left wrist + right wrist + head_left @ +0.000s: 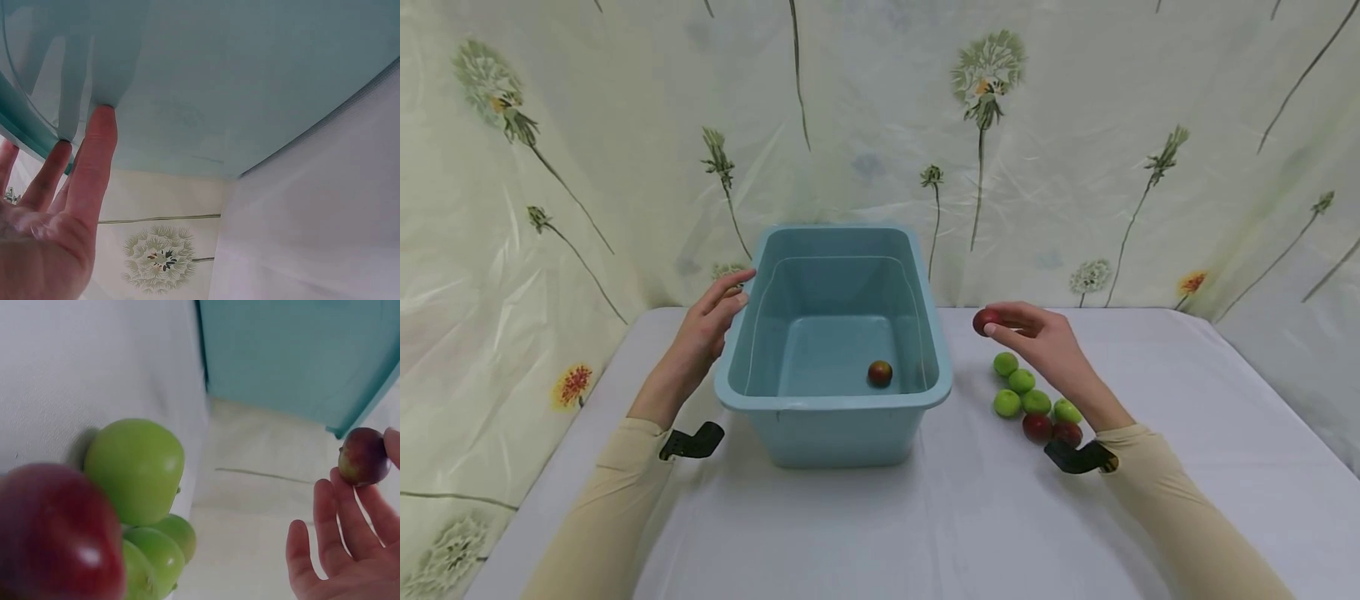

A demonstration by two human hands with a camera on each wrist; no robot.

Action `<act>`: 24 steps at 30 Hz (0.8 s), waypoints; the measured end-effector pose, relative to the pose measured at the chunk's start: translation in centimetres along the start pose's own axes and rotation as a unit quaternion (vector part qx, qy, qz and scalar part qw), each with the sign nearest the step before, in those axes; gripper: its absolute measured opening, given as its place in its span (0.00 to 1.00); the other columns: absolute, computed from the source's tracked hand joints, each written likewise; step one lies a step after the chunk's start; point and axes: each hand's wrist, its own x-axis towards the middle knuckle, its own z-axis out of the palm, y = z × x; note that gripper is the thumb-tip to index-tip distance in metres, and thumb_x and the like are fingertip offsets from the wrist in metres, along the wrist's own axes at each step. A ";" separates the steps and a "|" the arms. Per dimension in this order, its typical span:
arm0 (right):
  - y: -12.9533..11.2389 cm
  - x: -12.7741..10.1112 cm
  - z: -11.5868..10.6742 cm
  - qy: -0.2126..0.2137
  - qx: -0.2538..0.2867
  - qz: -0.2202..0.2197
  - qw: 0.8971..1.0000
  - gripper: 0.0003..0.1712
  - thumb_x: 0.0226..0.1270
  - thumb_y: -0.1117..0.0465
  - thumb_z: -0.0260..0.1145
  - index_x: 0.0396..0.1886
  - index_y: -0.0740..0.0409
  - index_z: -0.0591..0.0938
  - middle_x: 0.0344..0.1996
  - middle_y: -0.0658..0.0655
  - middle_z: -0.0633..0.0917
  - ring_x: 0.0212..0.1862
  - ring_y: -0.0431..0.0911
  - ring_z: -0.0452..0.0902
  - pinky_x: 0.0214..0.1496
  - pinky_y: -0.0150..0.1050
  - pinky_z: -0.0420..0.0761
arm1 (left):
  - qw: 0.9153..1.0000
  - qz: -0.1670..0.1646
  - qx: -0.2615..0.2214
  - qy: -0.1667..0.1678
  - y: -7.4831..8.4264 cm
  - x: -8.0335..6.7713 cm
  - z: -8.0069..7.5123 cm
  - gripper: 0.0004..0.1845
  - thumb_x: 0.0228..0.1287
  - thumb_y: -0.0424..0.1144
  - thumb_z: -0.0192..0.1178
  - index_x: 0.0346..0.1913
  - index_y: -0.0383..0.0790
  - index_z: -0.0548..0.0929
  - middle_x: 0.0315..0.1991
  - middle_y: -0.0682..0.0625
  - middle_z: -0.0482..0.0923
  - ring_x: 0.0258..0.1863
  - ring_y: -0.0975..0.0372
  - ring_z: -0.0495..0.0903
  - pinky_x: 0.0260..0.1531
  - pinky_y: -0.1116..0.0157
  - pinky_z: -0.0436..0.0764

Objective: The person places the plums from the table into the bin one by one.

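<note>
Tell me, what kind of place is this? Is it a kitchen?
Probably not a kitchen. It looks like a set-up recording corner: a table under a plain white cloth, a dandelion-print plastic sheet hung as backdrop, and only a blue tub and small apples.

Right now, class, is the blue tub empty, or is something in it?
Not empty. One red fruit lies on the floor of the blue tub, near its front wall; nothing else shows inside.

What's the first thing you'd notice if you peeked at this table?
The big blue tub in the middle of the white table, with one small red fruit on its floor. The left hand touches the tub's side, while the right hand pinches another red fruit above a cluster of green and red fruits.
</note>
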 end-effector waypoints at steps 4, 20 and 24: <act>-0.5 0.1 0.3 0.009 0.018 -0.002 1.000 0.25 0.66 0.43 0.68 0.57 0.49 0.82 0.50 0.52 0.85 0.51 0.44 0.80 0.50 0.33 0.78 | 1.000 0.000 0.000 0.002 0.0 0.0 0.1 0.27 0.75 0.52 0.50 0.74 0.55 0.64 0.64 0.45 0.64 0.59 0.53 0.70 0.45 0.62 0.79; -2.6 0.6 1.5 0.041 0.058 -0.022 0.997 0.25 0.67 0.46 0.67 0.59 0.52 0.81 0.50 0.54 0.84 0.53 0.44 0.79 0.52 0.32 0.77 | 1.000 0.008 -0.005 0.003 -0.2 0.0 0.1 0.27 0.76 0.51 0.50 0.74 0.55 0.64 0.64 0.45 0.65 0.61 0.54 0.69 0.49 0.62 0.76; -2.9 0.8 1.8 0.050 0.084 -0.023 0.995 0.25 0.67 0.48 0.68 0.60 0.53 0.81 0.51 0.54 0.84 0.54 0.44 0.78 0.53 0.33 0.76 | 1.000 0.007 -0.004 0.004 -0.2 0.0 0.2 0.27 0.76 0.52 0.50 0.74 0.56 0.64 0.64 0.45 0.65 0.61 0.54 0.69 0.50 0.61 0.75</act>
